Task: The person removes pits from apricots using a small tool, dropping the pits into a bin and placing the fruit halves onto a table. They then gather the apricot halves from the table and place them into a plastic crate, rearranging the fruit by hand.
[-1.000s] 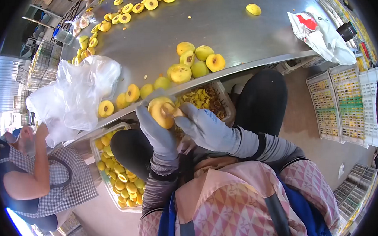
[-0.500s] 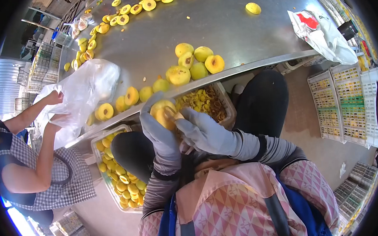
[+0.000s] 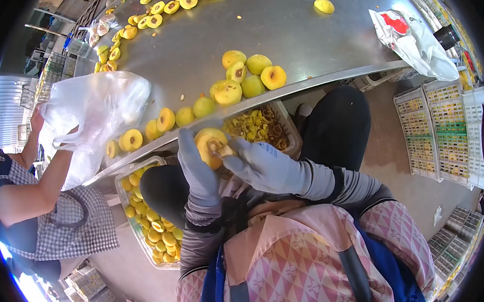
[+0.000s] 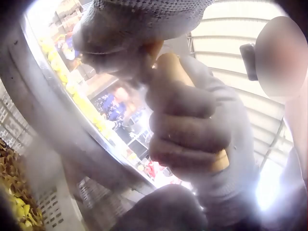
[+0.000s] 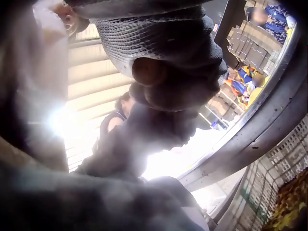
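Observation:
In the head view, the gloved left hand (image 3: 199, 172) holds a yellow peach half (image 3: 209, 147) in its curled fingers, just off the table edge. The gloved right hand (image 3: 267, 166) meets it from the right and grips a small tool whose light-coloured handle (image 4: 220, 161) sticks out below the curled fingers in the left wrist view. The tool's tip lies at the middle of the fruit, partly hidden by fingers. Behind the hands, several peach halves (image 3: 228, 92) rest along the edge of the metal table (image 3: 280, 45).
Below the table edge stands a crate of peels and scraps (image 3: 293, 140); a crate of peach halves (image 3: 149, 254) is by the left knee. A clear plastic bag (image 3: 100, 106) is handled by another person at left. A white bag (image 3: 411, 43) hangs over the table's right edge.
Both hands stay together at the fruit, with the peach half and tool slightly shifted and turned. The other person's arms and the clear bag have moved.

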`<action>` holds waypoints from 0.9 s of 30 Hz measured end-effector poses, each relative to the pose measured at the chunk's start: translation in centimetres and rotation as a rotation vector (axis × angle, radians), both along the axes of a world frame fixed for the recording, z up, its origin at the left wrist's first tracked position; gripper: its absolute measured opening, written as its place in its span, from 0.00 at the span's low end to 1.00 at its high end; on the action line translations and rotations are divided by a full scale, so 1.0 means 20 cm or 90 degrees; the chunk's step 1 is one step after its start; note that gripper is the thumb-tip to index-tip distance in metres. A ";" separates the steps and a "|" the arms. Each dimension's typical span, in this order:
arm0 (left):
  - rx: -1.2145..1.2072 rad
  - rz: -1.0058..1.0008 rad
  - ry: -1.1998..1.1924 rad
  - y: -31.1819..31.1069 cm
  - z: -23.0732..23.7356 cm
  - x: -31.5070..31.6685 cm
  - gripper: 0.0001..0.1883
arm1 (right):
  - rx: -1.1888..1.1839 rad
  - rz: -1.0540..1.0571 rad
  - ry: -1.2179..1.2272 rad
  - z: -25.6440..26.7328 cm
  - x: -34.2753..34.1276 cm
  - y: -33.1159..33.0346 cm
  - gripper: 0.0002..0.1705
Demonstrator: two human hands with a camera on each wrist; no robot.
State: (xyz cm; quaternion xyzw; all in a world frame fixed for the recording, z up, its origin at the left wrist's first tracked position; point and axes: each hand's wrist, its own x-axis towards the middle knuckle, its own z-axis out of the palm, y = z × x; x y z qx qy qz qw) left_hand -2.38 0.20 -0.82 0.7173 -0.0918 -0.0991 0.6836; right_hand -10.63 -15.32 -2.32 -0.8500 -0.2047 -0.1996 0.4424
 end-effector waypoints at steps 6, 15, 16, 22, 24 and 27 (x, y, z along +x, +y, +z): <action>0.136 -0.136 -0.041 0.05 0.04 0.05 0.27 | -0.020 0.052 0.020 -0.10 0.00 0.00 0.19; -0.032 0.077 -0.039 -0.10 0.03 -0.06 0.23 | 0.577 0.110 0.516 0.08 0.00 0.03 0.15; 0.052 0.096 -0.093 -0.06 -0.03 -0.03 0.25 | 0.534 0.118 0.507 0.08 0.02 0.03 0.15; -0.084 0.102 0.017 -0.06 0.03 -0.12 0.26 | 0.547 0.261 0.681 0.15 0.00 -0.08 0.16; -0.052 0.076 -0.026 -0.06 0.03 -0.12 0.26 | 0.543 0.300 0.756 0.16 0.03 -0.13 0.15; 0.006 0.073 -0.057 -0.05 0.00 -0.09 0.26 | 0.178 0.065 0.201 -0.01 0.02 -0.07 0.13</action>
